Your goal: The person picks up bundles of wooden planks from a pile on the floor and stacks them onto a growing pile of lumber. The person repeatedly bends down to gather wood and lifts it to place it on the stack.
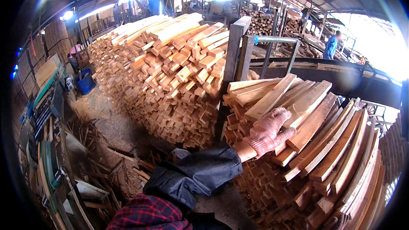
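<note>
My left hand (pixel 267 133), in a pinkish knit glove, reaches across to a stack of sawn planks on the right. Its fingers and thumb close around the near end of a pale wooden plank (pixel 310 104) on top of the stack. More planks (pixel 313 130) lie side by side next to it, some tilted, with their ends toward me. A dark sleeve cover and a red checked sleeve cover my left arm. At the lower right edge, a small glove-like shape among the plank ends may be my right hand (pixel 338 221); its fingers are too unclear to read.
A large stack of timber (pixel 166 72) stands left of a dark upright post (pixel 236 51). Offcuts (pixel 98 162) litter the floor near green machinery (pixel 49 166). A blue bin (pixel 86 81) stands farther back. Two people are in the distance, one in blue (pixel 330 47).
</note>
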`<state>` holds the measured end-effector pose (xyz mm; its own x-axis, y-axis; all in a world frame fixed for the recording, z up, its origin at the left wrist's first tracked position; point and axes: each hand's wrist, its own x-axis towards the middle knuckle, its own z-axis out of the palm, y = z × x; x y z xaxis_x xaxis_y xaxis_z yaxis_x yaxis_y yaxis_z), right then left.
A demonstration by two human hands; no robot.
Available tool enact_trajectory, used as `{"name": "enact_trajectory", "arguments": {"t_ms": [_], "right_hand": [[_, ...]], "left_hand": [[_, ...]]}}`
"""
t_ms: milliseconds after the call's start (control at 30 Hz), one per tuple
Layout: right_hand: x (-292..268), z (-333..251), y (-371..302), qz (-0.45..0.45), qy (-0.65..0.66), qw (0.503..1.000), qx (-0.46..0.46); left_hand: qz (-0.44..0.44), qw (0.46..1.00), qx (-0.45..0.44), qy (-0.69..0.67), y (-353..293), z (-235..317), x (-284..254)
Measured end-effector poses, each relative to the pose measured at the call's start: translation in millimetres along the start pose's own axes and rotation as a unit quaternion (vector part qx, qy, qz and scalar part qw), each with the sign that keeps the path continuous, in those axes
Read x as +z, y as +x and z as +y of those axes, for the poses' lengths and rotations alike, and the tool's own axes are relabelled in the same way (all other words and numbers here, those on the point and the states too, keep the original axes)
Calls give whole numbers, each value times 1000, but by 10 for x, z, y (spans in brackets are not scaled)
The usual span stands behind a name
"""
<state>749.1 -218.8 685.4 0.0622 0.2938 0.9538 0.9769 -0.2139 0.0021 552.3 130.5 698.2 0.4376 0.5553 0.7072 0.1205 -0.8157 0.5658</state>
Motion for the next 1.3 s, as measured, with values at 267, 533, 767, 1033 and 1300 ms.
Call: {"name": "enact_trajectory", "arguments": {"t_ms": [267,533,767,1033,1300], "right_hand": [[38,-121,53,13,-13,1000,1],[103,-181,43,22,4,1000,14],[50,-195,73,19,-21,1000,-1],[51,-163,71,25,-55,998,-18],[45,-83,34,9,20,1000,12]], "left_hand": [[-17,1000,-14,-14,-8,-14,17],[-35,999,-27,27,-23,40,-245],[-22,1000,-9,1,4,-21,-58],[-27,999,-8,-16,15,-65,73],[-12,1000,16,15,-38,-52,-6]]}}
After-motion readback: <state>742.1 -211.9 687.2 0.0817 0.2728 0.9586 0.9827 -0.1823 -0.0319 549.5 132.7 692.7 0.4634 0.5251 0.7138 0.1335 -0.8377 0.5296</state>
